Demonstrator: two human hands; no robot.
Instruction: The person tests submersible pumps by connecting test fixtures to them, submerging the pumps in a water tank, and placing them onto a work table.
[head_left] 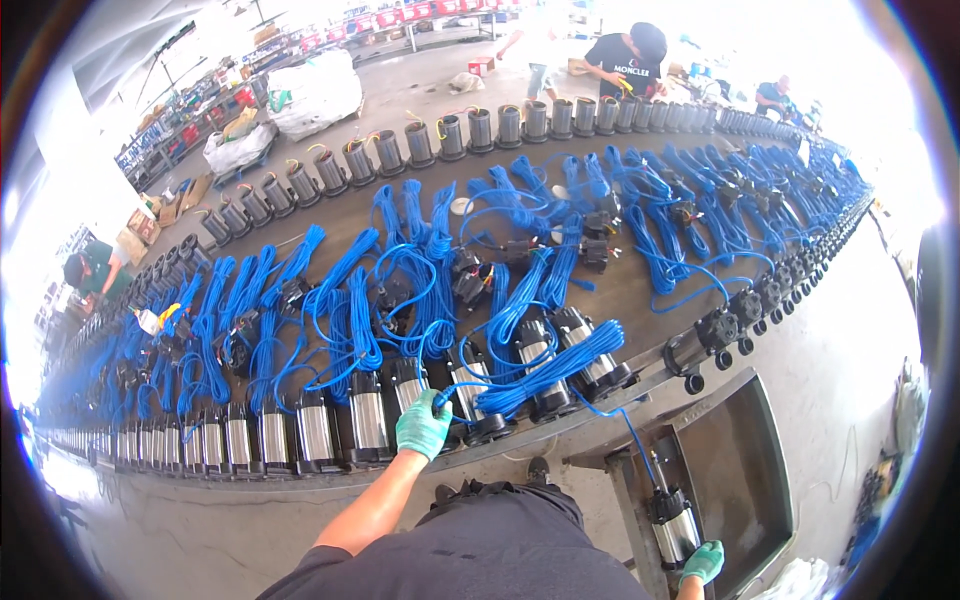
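In a green glove, my left hand is closed around blue cable at the near edge of the table. The cable's coiled bundle stretches to the right across several upright silver pump motors. My right hand, also gloved, grips the lower end of a silver and black pump motor at the lower right. This motor is tilted over a metal trough, with its black top toward the table. A blue cable runs from its top up toward the coils on the table.
A long curved table carries many blue cable coils. Grey motor housings line its far edge. Black pump parts stand along the right edge, above the metal trough. Co-workers are across the table and at far left.
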